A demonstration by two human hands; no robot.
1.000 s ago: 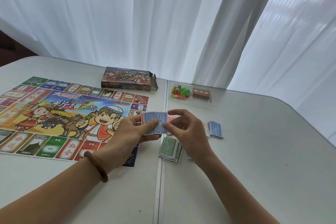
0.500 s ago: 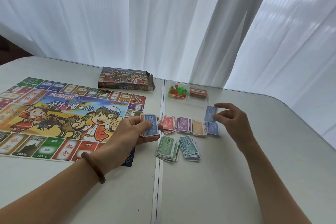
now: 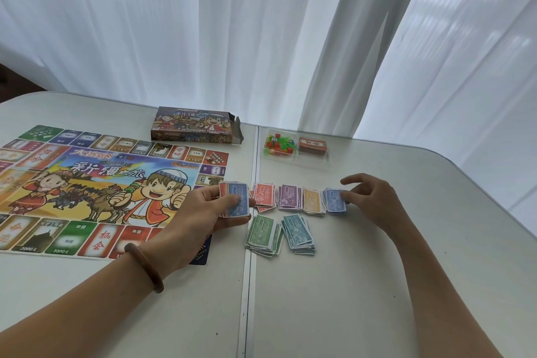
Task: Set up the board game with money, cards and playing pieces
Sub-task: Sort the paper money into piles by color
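The colourful game board (image 3: 96, 189) lies flat on the left half of the table. My left hand (image 3: 200, 215) grips a small stack of play money (image 3: 236, 203) with a blue note on top. Sorted money piles lie to its right: red (image 3: 265, 194), purple (image 3: 289, 197), orange (image 3: 312, 200) and blue (image 3: 334, 200) in a row, green (image 3: 263, 234) and teal (image 3: 297, 234) in front. My right hand (image 3: 369, 197) rests its fingertips on the blue pile's right edge. A clear tray (image 3: 296, 158) at the back holds coloured playing pieces (image 3: 278, 145) and a red card deck (image 3: 313, 145).
The game box (image 3: 194, 128) lies open-ended behind the board near the white curtain (image 3: 261, 38). A seam (image 3: 250, 270) runs down the table between board and money. The table's rounded right edge (image 3: 494, 200) curves close to the curtain. A wooden bracelet (image 3: 145, 267) is on my left wrist.
My right hand took a blue note from the stack in my left hand, carried it right and set it down on the blue pile. My left hand stayed in place.
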